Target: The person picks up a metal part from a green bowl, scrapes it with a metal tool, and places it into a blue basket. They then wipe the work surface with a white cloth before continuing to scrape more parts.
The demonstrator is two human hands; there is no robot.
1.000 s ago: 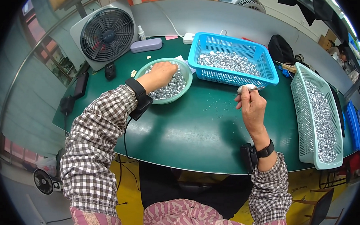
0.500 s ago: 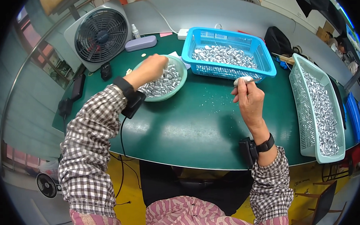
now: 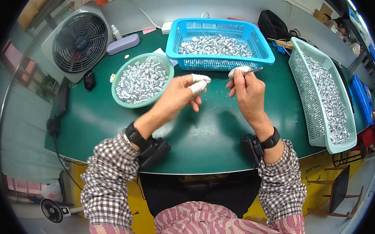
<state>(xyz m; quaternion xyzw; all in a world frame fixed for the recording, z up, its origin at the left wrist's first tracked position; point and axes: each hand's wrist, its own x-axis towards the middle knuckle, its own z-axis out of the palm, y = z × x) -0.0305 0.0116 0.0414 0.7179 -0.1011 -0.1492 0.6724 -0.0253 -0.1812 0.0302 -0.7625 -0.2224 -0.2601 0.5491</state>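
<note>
My left hand point(image 3: 176, 96), with white covers on thumb and index finger, is over the green table just right of a round pale-green basin point(image 3: 115, 89). Its fingertips are pinched together; whatever is between them is too small to make out. The basin holds many small silver cylindrical parts point(image 3: 141, 81). Before the blue basket point(image 3: 218, 63), my right hand point(image 3: 250, 90) is closed on a thin metal tool point(image 3: 256, 70), whose tip points toward the left hand. A white cover wraps a finger of that hand too. Black straps with small boxes circle both wrists.
Silver parts also fill the blue basket and a long pale-green basket point(image 3: 319, 123) at right. Behind the basin are a box fan point(image 3: 80, 44), a purple case point(image 3: 123, 44) and a small bottle point(image 3: 116, 32). White crumbs point(image 3: 216, 99) dot the green table point(image 3: 193, 146).
My left hand has come out of the basin and moved right, toward the right hand. The right hand keeps its tool. The whole view has shifted slightly.
</note>
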